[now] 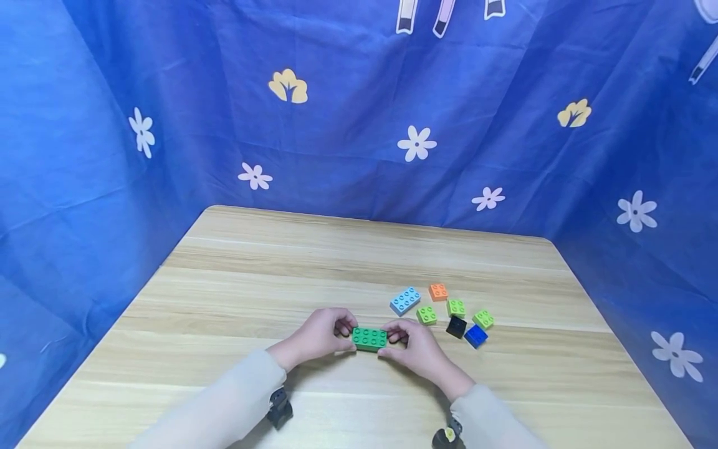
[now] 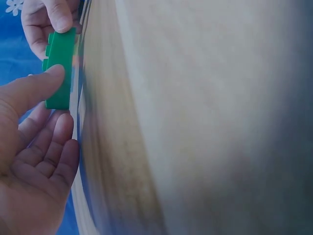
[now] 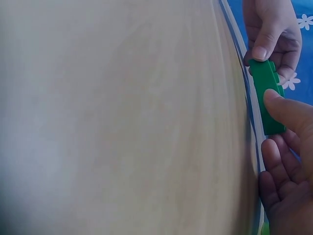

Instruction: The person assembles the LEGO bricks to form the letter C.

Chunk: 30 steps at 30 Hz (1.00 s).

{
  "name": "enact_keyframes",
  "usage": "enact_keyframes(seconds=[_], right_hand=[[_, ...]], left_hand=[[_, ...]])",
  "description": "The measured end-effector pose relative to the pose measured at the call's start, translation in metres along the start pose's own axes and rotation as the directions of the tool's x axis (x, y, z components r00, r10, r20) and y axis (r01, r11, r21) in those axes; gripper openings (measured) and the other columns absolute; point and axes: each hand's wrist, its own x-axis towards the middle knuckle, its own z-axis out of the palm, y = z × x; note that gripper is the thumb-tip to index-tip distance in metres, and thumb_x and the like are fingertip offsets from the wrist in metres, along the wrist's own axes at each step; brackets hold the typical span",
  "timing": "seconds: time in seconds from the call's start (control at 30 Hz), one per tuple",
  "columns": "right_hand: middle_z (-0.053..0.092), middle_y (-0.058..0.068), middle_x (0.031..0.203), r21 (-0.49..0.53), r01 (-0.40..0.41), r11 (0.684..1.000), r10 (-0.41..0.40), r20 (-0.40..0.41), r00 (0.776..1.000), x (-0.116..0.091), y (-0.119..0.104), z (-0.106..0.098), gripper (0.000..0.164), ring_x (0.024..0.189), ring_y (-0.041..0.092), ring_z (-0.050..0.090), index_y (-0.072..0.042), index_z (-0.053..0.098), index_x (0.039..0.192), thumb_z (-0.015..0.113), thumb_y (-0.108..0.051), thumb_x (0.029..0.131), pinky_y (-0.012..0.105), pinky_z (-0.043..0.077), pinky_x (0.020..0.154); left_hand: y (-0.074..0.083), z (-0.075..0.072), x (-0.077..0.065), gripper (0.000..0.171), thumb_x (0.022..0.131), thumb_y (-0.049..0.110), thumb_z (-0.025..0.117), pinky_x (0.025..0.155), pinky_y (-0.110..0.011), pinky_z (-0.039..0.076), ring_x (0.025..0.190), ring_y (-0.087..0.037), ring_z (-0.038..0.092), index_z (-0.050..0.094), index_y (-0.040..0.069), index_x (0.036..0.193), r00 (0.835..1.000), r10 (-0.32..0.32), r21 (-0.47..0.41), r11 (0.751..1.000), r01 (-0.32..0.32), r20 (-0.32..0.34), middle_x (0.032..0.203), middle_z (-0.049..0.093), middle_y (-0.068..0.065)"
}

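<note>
A dark green toy building brick [image 1: 369, 337], with two rows of studs facing up, is held between both hands over the middle of the table. My left hand [image 1: 328, 332] pinches its left end, thumb on the near side and fingers behind. At the opposite end, my right hand [image 1: 416, 349] pinches it the same way. Both wrist views show a thumb pressed on the smooth side of the green brick [image 2: 61, 83] [image 3: 268, 115]. The far-side fingertips are partly hidden by the brick.
Right of the hands lie a light blue brick [image 1: 405, 300], an orange brick [image 1: 438, 292], lime green bricks [image 1: 426, 315] [image 1: 456, 307] [image 1: 483, 319], a black brick [image 1: 457, 327] and a blue brick [image 1: 476, 336]. The wooden table [image 1: 252, 262] meets a blue curtain [image 1: 348, 137] behind.
</note>
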Motion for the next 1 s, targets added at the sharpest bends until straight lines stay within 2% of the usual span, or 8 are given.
enact_keyframes(seconds=[0.63,1.0], right_hand=[[0.063,-0.008,0.093,-0.006,0.004,1.0,-0.004,-0.01,1.0,0.0037,-0.0037,0.0063,0.037,0.082,0.008,0.059,-0.011,0.067,0.107,0.082,-0.021,0.074,0.024,0.051,0.076],[0.063,-0.007,0.094,-0.017,0.018,1.0,-0.018,-0.021,1.0,0.0048,-0.0014,0.009,0.036,0.082,0.009,0.059,-0.01,0.067,0.106,0.082,-0.021,0.075,0.025,0.051,0.076]], left_hand=[[-0.005,-0.0015,-0.0041,0.035,0.065,0.005,0.086,0.07,-0.026,0.052,0.076,-0.016,0.058,0.063,0.005,0.091,1.0,-0.019,0.045,0.999,0.02,-0.019,0.082,0.061,0.001],[-0.0075,-0.001,-0.0046,0.035,0.064,0.006,0.086,0.07,-0.024,0.051,0.076,-0.015,0.057,0.063,0.005,0.091,0.999,-0.028,0.039,0.999,0.029,-0.031,0.081,0.06,0.002]])
